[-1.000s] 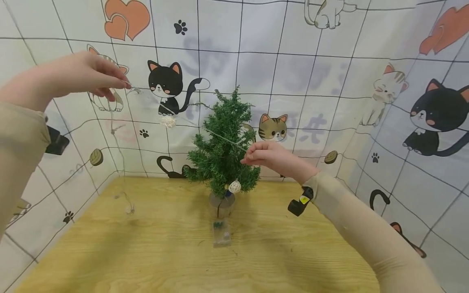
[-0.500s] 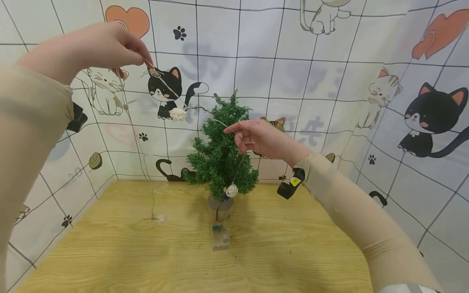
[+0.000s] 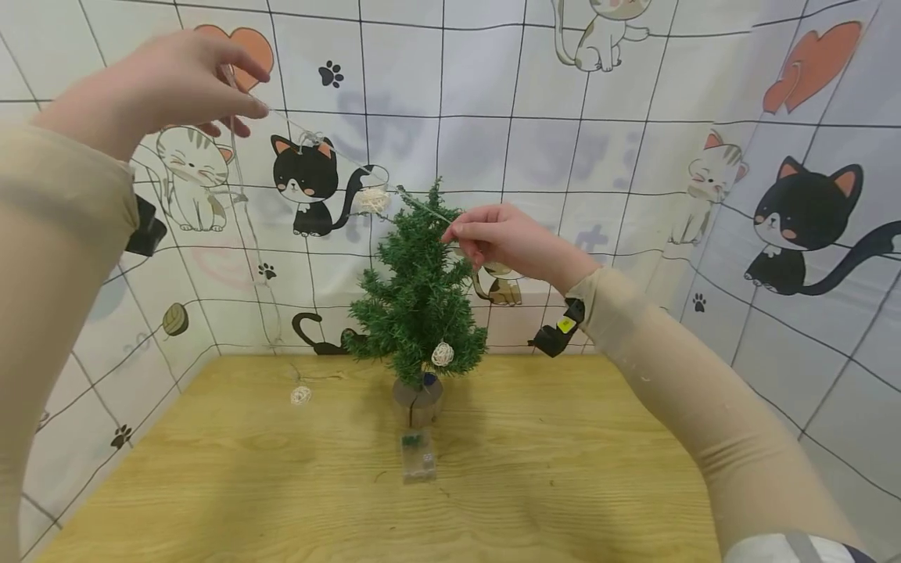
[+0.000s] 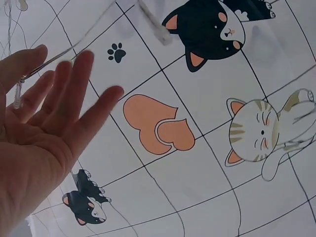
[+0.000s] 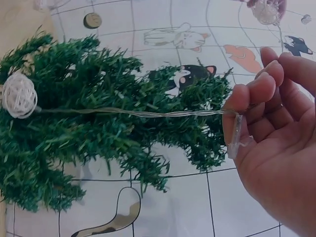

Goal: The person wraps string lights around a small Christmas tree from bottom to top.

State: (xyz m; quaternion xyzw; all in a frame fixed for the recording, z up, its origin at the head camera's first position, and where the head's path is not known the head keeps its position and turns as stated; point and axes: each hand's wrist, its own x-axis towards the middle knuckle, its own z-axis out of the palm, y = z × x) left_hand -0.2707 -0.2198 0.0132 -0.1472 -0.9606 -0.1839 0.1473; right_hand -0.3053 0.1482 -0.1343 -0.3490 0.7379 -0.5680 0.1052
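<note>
A string of thin clear wire with white woven balls runs between the hands. Top left in the head view, the left hand [image 3: 176, 86] has its fingers spread; the wire [image 4: 74, 48] passes across it in the left wrist view. The right hand [image 3: 503, 242] pinches the wire beside the upper part of the green tree [image 3: 418, 297]. A clear piece [image 5: 236, 138] hangs at those fingers in the right wrist view. One ball [image 3: 373, 200] hangs left of the treetop, another [image 3: 443, 354] lies against the tree's lower branches.
The tree's round base [image 3: 417, 407] stands near the back of the wooden table [image 3: 535, 485]. A small clear box [image 3: 418, 461] lies in front of it. Another ball [image 3: 300, 395] is low on the left, at the hanging wire's end. Cat-patterned cloth [image 3: 408, 70] surrounds the table.
The right hand has risen towards the treetop, its forefinger and thumb now together on the wire. The left hand has risen and its fingers have spread. The upper ball has shifted right.
</note>
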